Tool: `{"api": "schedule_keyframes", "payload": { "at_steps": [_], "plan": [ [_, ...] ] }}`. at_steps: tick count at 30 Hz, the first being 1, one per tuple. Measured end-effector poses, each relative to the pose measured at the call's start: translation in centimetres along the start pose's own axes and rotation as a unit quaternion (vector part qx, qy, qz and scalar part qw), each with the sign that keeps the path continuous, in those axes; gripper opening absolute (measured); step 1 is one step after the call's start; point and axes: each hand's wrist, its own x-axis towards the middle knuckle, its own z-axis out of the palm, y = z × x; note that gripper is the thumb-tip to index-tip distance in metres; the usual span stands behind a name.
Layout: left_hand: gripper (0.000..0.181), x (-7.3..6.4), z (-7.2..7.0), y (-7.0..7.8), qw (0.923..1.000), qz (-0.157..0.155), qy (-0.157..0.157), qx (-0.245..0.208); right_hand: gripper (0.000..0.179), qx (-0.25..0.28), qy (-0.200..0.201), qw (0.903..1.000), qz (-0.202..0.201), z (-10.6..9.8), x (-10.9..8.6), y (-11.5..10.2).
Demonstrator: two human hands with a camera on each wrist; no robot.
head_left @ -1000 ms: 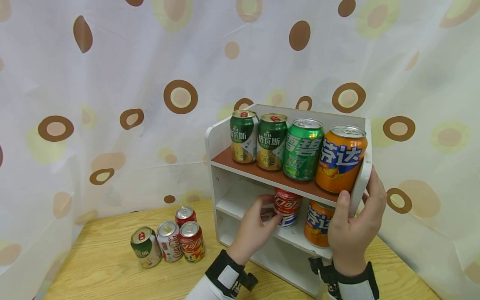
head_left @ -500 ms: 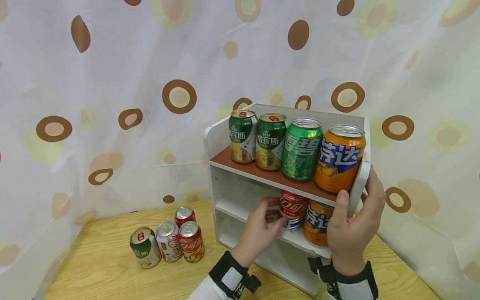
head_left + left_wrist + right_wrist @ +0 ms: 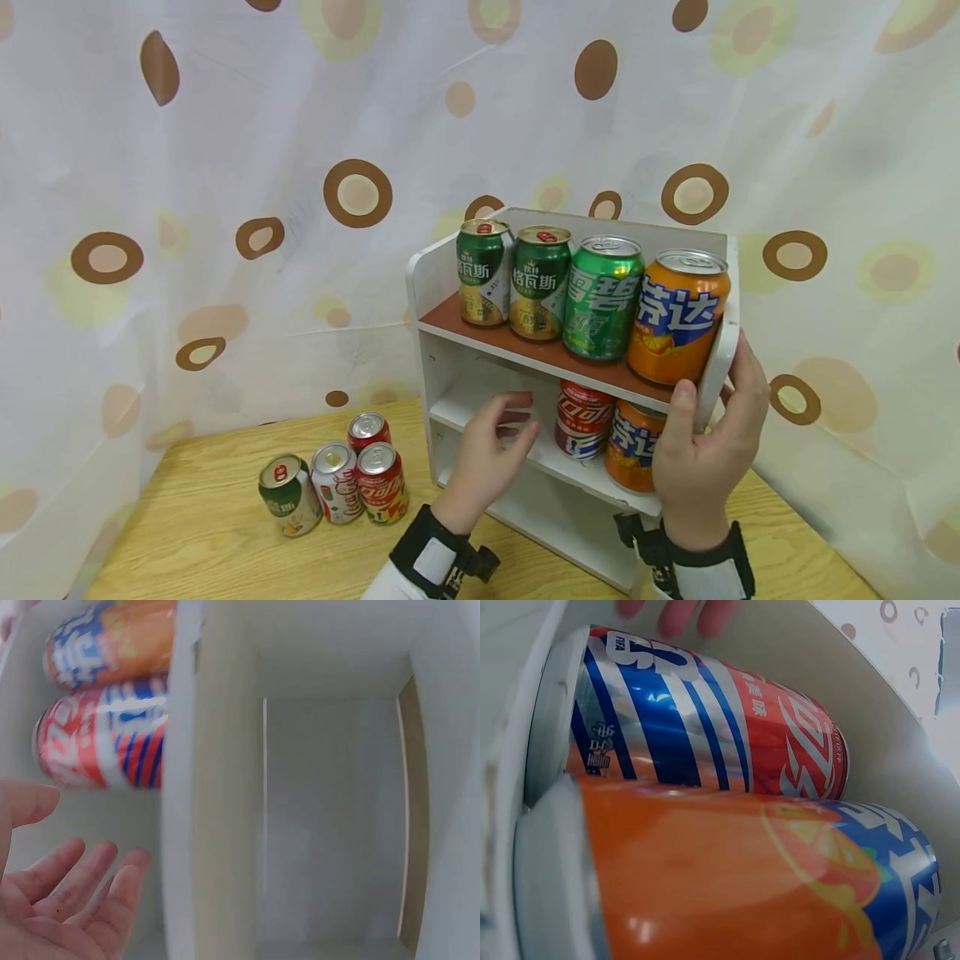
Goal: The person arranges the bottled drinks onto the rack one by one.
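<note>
The left hand is released, fingers loosely bent and thumb apart, in front of the middle tier of a white three-tier shelf. Near its fingertips but clear of them, a red Coca-Cola can stands upright on that tier (its lower part, seen from the right wrist, has blue stripes), just beside a lower Fanta can. The right hand grips the shelf's right side panel, thumb at the front edge. Along the brown top surface stand two kvass cans, a green Sprite can and an upper Fanta can. On the wooden counter, left of the shelf, a green-and-white can, a white Coca-Cola can and two red cans stand clustered.
</note>
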Motion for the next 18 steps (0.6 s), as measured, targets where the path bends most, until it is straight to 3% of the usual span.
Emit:
{"api": "schedule_keyframes", "payload": {
  "at_steps": [11, 18],
  "plan": [
    [0.026, -1.6, -4.6, 0.5, 0.9968, -0.02, 0.049, 0.061, 0.053, 0.002, 0.003, 1.0, 0.001, 0.2, -0.1, -0.4],
    [0.025, -2.8, -7.1, 0.3, 0.9879, -0.054, 0.109, 0.096, 0.052, 0.002, 0.007, 1.0, 0.003, 0.2, 0.0, -0.6]
  ]
}}
